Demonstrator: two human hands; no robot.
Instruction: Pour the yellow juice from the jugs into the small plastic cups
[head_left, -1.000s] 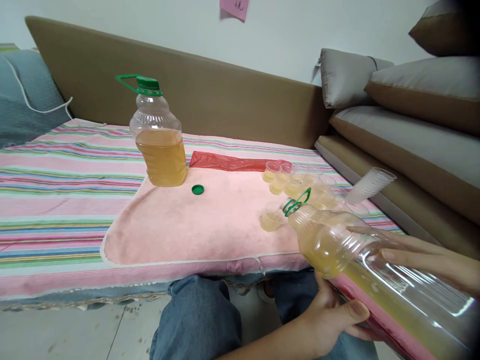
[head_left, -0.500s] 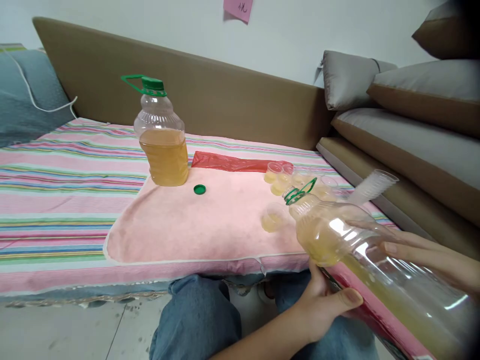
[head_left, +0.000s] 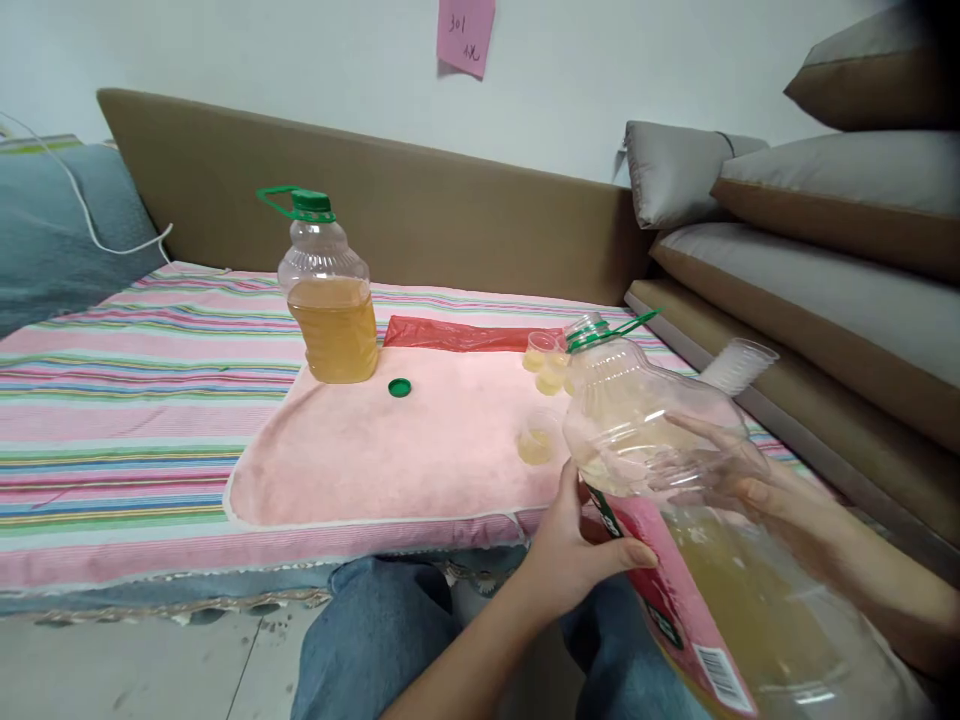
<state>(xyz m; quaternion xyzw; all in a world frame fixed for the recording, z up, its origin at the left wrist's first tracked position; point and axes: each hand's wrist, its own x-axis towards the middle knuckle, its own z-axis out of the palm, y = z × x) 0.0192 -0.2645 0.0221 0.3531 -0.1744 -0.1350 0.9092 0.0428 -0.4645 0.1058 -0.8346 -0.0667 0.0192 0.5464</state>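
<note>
A large clear bottle [head_left: 750, 590] with a pink label, an uncapped mouth and yellow liquid inside leans between my hands, its neck raised toward the upper left. My left hand [head_left: 581, 555] grips its labelled side, thumb on the label. Against its far side rests my right hand [head_left: 712, 470], partly seen through the plastic. A plastic cup of yellow liquid [head_left: 536, 445] stands left of the bottle. Behind the bottle's neck are more filled cups [head_left: 547, 375], some hidden. The green cap [head_left: 400, 387] lies on the pink cloth [head_left: 360, 450].
A second bottle [head_left: 337, 330], capped green, stands at the cloth's back left. A red plastic bag [head_left: 465, 335] lies along the back. Stacked empty cups [head_left: 739, 366] lean at the right, beside piled cushions [head_left: 825, 260]. A striped sheet [head_left: 135, 400] covers the bed.
The held bottle has tilted more upright, its neck higher and its liquid drawn back toward the base. Both hands have moved left with it. The camera view has shifted slightly.
</note>
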